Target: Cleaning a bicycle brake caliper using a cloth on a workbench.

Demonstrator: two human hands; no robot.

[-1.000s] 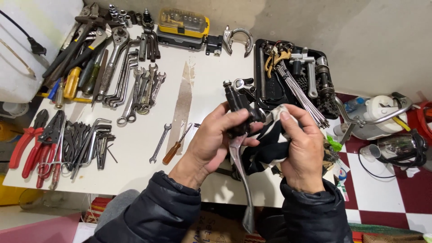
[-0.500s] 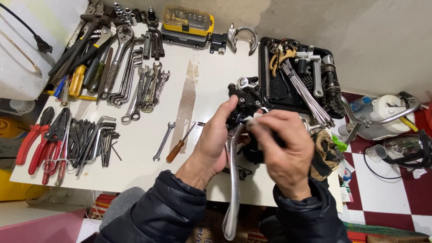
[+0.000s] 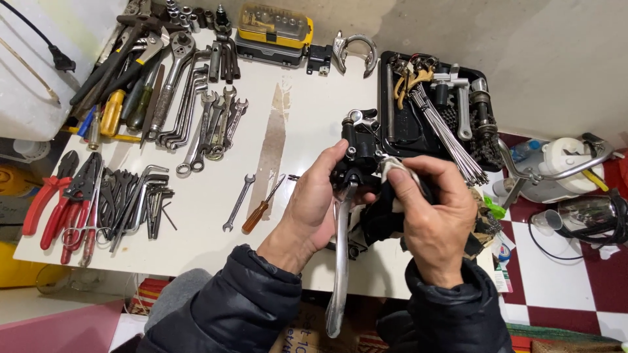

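My left hand [image 3: 314,209] grips a black bicycle brake lever assembly [image 3: 356,163] by its body, above the white table [image 3: 209,216]. Its long silver lever blade [image 3: 339,261] hangs down toward me. My right hand [image 3: 435,219] holds a dark rag [image 3: 383,219] with a pale patch and presses it against the right side of the black body. A second metal part lies under my hands, mostly hidden.
Spanners [image 3: 209,124], red pliers [image 3: 49,196], hex keys [image 3: 140,199], a small spanner [image 3: 237,202] and a wooden-handled screwdriver [image 3: 261,208] cover the table's left half. A yellow bit case [image 3: 275,26] and a black tray [image 3: 487,78] of spokes and parts stand at the back. Red-white floor lies right.
The lever assembly has turned so its silver blade points straight down toward me. My right hand has shifted with the rag onto the black body's right side.
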